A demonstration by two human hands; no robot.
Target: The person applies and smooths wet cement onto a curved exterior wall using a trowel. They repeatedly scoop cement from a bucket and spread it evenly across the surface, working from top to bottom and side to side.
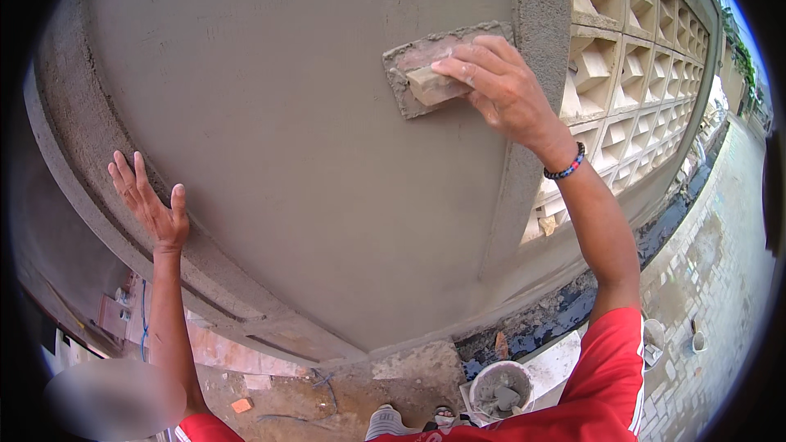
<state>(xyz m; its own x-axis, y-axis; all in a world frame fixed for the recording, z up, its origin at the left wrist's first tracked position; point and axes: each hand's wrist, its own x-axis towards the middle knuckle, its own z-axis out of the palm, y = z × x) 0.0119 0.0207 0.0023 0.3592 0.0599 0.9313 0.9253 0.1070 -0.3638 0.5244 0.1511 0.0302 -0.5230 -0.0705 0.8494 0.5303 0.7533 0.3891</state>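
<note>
My right hand (pixel 498 82) is closed around the block handle of a plastering float (pixel 422 51), whose flat plate lies against the upper right of the grey plastered wall (pixel 311 139). Wet mortar clings along the plate's edges, and smears of it mark my fingers. Over on the left, my left hand (pixel 151 200) rests with fingers stretched out on the rough raised band (pixel 98 106) bordering the smooth panel. Nothing is in that hand. A similar rough strip (pixel 540 41) runs down the panel's right side, close to the float.
Pale patterned vent blocks (pixel 602 65) continue the wall to the right. Below stand a mortar bucket (pixel 501 389) and a small white pail (pixel 697 337). A brick piece (pixel 241 404) and a thin cable (pixel 327 389) lie on the ground. A paved lane (pixel 696 270) runs along the right.
</note>
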